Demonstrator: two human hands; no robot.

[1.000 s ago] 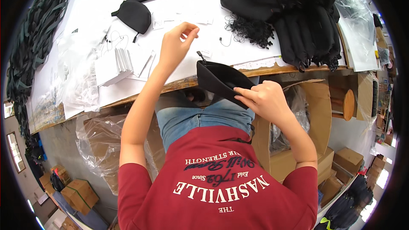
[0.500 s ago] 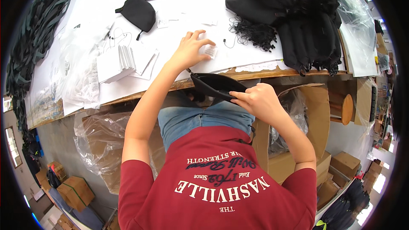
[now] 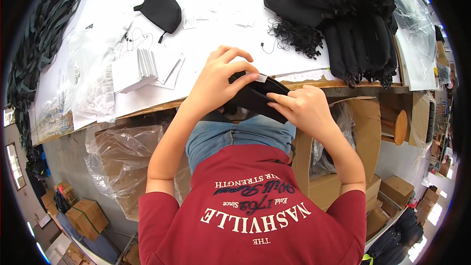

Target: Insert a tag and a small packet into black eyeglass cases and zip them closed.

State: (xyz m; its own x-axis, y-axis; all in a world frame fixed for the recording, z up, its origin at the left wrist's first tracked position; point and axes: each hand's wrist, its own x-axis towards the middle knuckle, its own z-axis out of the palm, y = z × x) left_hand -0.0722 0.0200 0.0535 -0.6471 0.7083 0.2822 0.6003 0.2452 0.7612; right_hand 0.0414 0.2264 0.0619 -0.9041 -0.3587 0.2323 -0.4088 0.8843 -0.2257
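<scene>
Black pouch (image 3: 257, 100), one: left end hidden behind the left hand (image 3: 218, 81); depths too dark to see from here. White tag (image 3: 263, 77), one: partly covered by fingertips; print illegible. Pouch pile (image 3: 338, 19): cut off above, count uncertain. Strap bundle (image 3: 49, 34): likewise cropped. Table label (image 3: 190, 22): lettering too small.

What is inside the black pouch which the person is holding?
At the mouth of the pouch, a white label shows by the left hand. Deeper, only dark fabric is visible. The bottom is covered by the near side and right hand.
</scene>
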